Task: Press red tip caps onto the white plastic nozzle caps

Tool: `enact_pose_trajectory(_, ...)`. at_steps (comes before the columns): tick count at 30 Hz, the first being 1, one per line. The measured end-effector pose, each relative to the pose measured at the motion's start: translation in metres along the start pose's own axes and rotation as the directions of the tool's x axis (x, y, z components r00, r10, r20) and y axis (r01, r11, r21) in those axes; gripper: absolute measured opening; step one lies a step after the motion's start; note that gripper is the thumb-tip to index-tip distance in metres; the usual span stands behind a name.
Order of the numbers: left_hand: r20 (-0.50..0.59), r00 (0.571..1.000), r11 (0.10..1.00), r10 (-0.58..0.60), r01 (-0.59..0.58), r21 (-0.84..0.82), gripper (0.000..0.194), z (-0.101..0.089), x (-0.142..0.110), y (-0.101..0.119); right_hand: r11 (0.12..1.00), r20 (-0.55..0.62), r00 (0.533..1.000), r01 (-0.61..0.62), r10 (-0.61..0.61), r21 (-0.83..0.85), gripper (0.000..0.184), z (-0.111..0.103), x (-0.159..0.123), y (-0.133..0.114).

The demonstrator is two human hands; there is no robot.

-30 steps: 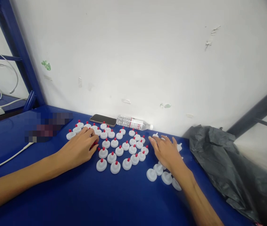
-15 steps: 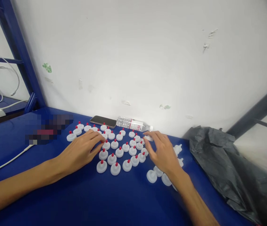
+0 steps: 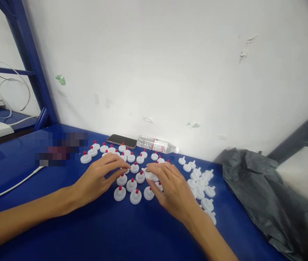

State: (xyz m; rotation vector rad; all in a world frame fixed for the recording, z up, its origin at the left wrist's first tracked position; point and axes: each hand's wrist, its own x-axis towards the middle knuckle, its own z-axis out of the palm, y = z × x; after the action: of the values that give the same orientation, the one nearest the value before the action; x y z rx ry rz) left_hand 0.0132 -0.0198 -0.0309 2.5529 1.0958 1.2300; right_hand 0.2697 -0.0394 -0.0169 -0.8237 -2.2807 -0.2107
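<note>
A: On the desk [image 3: 110, 232], what parts?

B: White caps, two groups. Round, squat, smooth plastic, narrow spout on top. Tipped caps [image 3: 136, 197] spread mid-desk and left, upright, small red tips [image 3: 137, 191] on the spouts. Bare caps [image 3: 207, 204] bunched at right, several touching, spouts plain white.

A: Right hand [image 3: 174, 188]?

B: Over the right part of the tipped group. Grip narrowed, thumb and fingers around one loose cap [image 3: 150, 175]. Fingers hide part of it.

A: Left hand [image 3: 98, 175]?

B: Palm down over the tipped group, fingers curved. Grip nearly closed, thumb close to the index finger. Can't tell if anything's pinched there.

A: Surfaces?

B: Desk is blue, slick, faint sheen. Wall [image 3: 154, 65] matte white, scuffed, peeling scraps stuck on.

A: Other stuff?

B: Phone [image 3: 121, 141], flat dark glass slab. Beside it a bottle [image 3: 158, 145] on its side, clear ribbed plastic, red-and-white label. Far right, a bag [image 3: 254, 188], dark thin film, crumpled.
</note>
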Motion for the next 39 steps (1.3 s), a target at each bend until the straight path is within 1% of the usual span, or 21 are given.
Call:
enact_pose_trajectory(3,-0.005,0.994,0.989,-0.112,0.111,-0.095,0.017,-0.002,0.0,0.01,1.0,0.007,1.0,0.015,-0.015,0.01,0.023,-0.001,0.002,-0.005)
enact_pose_trajectory(5,0.007,0.986,0.977,-0.166,0.165,-0.136,0.018,-0.002,-0.001,0.015,0.999,0.008,1.0,0.025,-0.025,0.021,0.018,-0.001,0.003,-0.008)
enact_pose_trajectory(8,0.037,0.982,0.97,-0.187,0.19,-0.151,0.018,-0.002,-0.002,0.02,0.997,0.014,0.999,0.039,-0.04,0.065,0.017,0.002,0.003,-0.012)
enact_pose_trajectory(11,0.036,0.988,0.974,-0.152,0.156,-0.164,0.016,-0.001,-0.003,0.022,0.993,0.035,0.998,0.053,-0.057,0.109,0.019,0.005,0.002,-0.016)
enact_pose_trajectory(16,0.02,0.997,0.981,-0.068,0.071,-0.182,0.014,0.0,-0.006,0.022,0.989,0.065,0.994,0.079,-0.088,0.127,0.019,0.008,0.002,-0.02)
enact_pose_trajectory(23,0.031,0.997,0.981,-0.072,0.077,-0.18,0.014,0.0,-0.009,0.02,0.993,0.077,0.994,0.066,-0.074,0.103,0.02,0.007,0.001,-0.019)
enact_pose_trajectory(29,-0.031,0.996,0.973,-0.084,0.075,-0.219,0.014,0.001,-0.011,0.021,0.994,0.085,0.993,0.077,-0.084,0.076,0.017,0.008,0.001,-0.02)
enact_pose_trajectory(36,-0.001,1.0,0.975,-0.023,0.022,-0.22,0.014,0.003,-0.01,0.021,0.993,0.105,0.987,0.119,-0.119,0.005,0.019,0.006,0.001,-0.019)
enact_pose_trajectory(39,-0.012,1.0,0.975,0.009,-0.011,-0.22,0.014,0.002,-0.01,0.02,0.99,0.08,0.988,0.138,-0.136,-0.024,0.019,0.006,0.001,-0.019)
